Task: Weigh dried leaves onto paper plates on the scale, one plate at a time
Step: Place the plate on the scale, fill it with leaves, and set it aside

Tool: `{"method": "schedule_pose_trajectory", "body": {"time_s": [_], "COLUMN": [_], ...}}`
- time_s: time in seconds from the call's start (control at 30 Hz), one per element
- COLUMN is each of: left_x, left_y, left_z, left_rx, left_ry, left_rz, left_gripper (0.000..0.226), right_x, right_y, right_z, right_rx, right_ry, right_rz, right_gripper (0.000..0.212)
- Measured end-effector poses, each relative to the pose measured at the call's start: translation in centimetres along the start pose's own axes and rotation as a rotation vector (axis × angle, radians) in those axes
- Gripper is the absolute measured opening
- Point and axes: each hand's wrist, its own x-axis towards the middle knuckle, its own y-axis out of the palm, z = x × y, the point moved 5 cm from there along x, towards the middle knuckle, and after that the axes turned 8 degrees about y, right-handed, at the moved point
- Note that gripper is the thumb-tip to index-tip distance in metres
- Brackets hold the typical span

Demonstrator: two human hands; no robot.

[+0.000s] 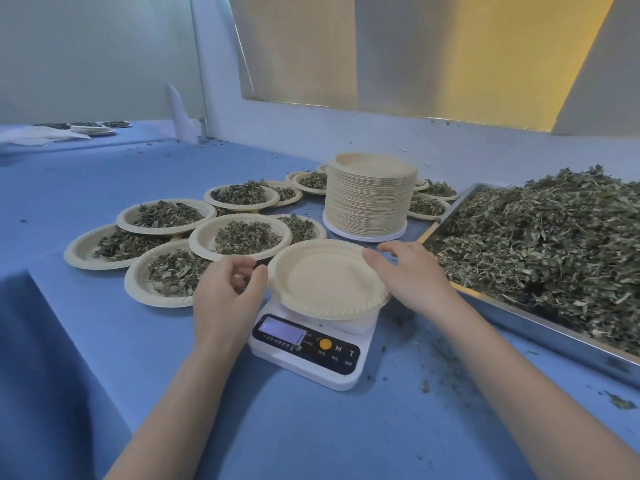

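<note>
Blue cloth covers the table point(311, 427), and bits of leaf lie on it near the right side. A white scale point(313, 344) sits in the middle. On it is an empty paper plate point(327, 280), a little tilted and hanging past the scale on the left.

The left hand point(227, 289) is just beside the plate's left edge. Its fingers are loosely curled and hold nothing. The right hand point(410, 271) rests on the plate's right rim with its fingers spread flat. I cannot tell if the thumb is under the rim.

To the right is a metal tray point(540, 323) piled with dried leaves point(540, 244). To the left and farther back lie many filled plates point(242, 237), some resting on each other. Behind the scale stands a tall stack of plates point(370, 199) with no leaves on them.

What could go wrong: the plate is not flat, so it might slide off or tip when leaves land on it. A hand touching the plate would make the number wrong. A handful could drop more bits on the table. The filled plates are close by, so an arm could bump them.

The scale shows an orange button, then the letters M and T. The small words under them and the screen are too blurry to read.
</note>
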Motion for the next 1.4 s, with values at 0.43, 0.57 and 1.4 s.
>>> {"method": "schedule_pose_trajectory", "body": {"time_s": [0.43, 0.57, 1.4], "left_x": [-0.7, -0.6, -1.4], "left_y": [0.7, 0.2, -0.1], "left_z": [-0.6, 0.3, -2.5], "left_rx": [0.03, -0.03, -0.035], "left_ry": [0.054, -0.026, 0.149], "left_rz": [0.018, 0.001, -0.046], "left_gripper": [0.024, 0.022, 0.02], "right_x": [-3.7, -3.8, -4.2], "right_y": [0.2, 0.9, 1.2], "right_z": [0.7, 1.2, 4.6], "right_rx": [-0.343, -0.462, -0.641], "right_ry": [-0.214, -0.238, -0.263], "right_rz": [0.425, 0.355, 0.298], "right_gripper": [0.14, 0.14, 0.147]}}
